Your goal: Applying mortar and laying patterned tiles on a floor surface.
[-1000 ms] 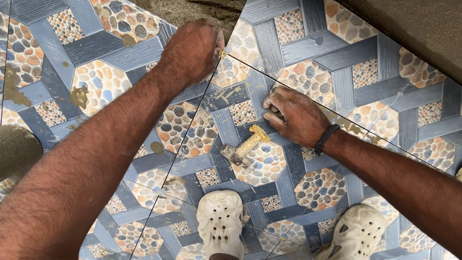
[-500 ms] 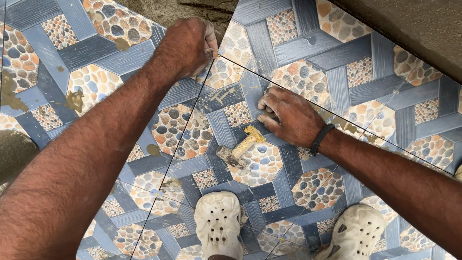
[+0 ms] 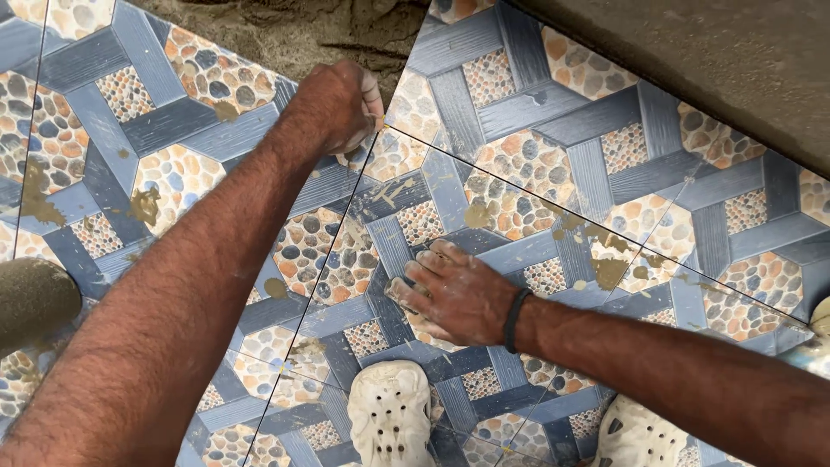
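Note:
My left hand point(image 3: 339, 108) reaches far forward, its fingers curled around the top corner of a patterned floor tile point(image 3: 216, 164) where it meets bare mortar. My right hand point(image 3: 454, 294) lies palm down on the neighbouring tile point(image 3: 519, 199), fingers spread and dusted with mortar. A black band sits on that wrist. The right hand covers the spot where a small yellow-handled tool lay; the tool is out of sight. Both tiles show blue bands and pebble-print hexagons smeared with mud.
Bare grey-brown mortar bed point(image 3: 303, 30) lies beyond the tiles, and a darker screed strip point(image 3: 718, 69) runs along the top right. My two white perforated clogs point(image 3: 393, 415) stand on the near tiles. A rounded grey lump point(image 3: 35, 298) sits at the left edge.
My right hand slid down and left over the place where the yellow-handled tool lay, so the tool no longer shows. My left hand stays at the tile corner.

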